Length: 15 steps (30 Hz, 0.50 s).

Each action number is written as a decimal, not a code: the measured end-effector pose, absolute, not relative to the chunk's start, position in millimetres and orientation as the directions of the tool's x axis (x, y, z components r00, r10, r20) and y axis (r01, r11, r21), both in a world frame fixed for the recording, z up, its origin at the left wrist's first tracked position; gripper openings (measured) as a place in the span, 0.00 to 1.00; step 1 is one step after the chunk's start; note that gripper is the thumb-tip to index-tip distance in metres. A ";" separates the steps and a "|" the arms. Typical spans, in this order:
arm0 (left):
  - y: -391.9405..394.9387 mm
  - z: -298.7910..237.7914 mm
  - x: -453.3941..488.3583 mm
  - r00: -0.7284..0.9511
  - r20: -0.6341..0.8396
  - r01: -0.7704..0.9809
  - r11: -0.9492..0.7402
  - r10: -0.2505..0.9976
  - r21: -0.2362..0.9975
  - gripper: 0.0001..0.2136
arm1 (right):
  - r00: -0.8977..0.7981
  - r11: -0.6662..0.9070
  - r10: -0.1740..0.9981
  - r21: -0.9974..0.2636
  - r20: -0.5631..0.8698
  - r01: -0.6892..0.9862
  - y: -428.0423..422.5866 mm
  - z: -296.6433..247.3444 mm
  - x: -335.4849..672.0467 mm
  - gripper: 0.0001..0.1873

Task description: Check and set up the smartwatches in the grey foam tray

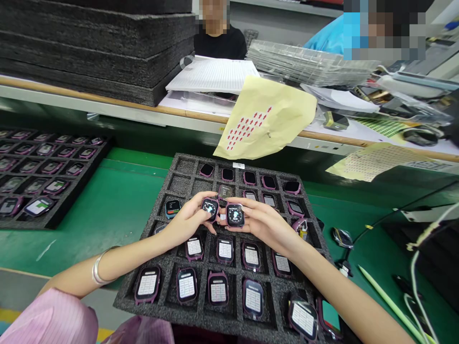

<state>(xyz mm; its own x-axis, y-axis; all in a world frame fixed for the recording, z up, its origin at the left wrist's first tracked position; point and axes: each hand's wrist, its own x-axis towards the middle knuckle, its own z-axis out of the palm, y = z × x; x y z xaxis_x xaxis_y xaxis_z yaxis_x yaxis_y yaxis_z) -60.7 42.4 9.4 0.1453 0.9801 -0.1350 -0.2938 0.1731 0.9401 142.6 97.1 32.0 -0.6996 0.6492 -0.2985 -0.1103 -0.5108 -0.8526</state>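
My left hand [188, 220] pinches a purple-cased smartwatch [210, 209], its thumb over the lit dial. My right hand [270, 222] grips a second purple smartwatch [235, 216] by its edges, and its screen also shows a clock face. The two watches are side by side above a dark foam tray [165, 317] divided into square pockets. Purple watch bodies, such as a watch with a white list screen [217, 289], sit in many pockets. The back row holds watches with black screens [249, 178]. A blue-cased watch [172, 208] lies left of my left hand.
Another foam tray of watches [57, 220] is at the left on the green bench [114, 191]. Stacked black foam [107, 52] stands on the shelf, with a yellow sheet [265, 122] hanging off its edge. Cables [414, 272] and a green stick [389, 298] lie right. Two people are opposite.
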 end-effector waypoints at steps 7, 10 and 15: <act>41.2 8.4 -61.3 0.143 -0.127 -0.283 0.163 0.982 0.945 0.21 | -0.656 -0.434 0.709 -0.893 -0.258 -0.117 94.1 27.3 141.5 0.21; 40.8 8.4 -60.7 0.147 -0.086 -0.256 0.122 0.985 0.959 0.22 | -0.649 -0.410 0.717 -0.907 -0.257 -0.095 93.0 26.2 141.7 0.22; 40.5 6.2 -59.9 0.169 -0.052 -0.262 0.096 0.984 0.960 0.23 | -0.640 -0.365 0.732 -0.928 -0.234 -0.078 91.9 25.8 141.9 0.22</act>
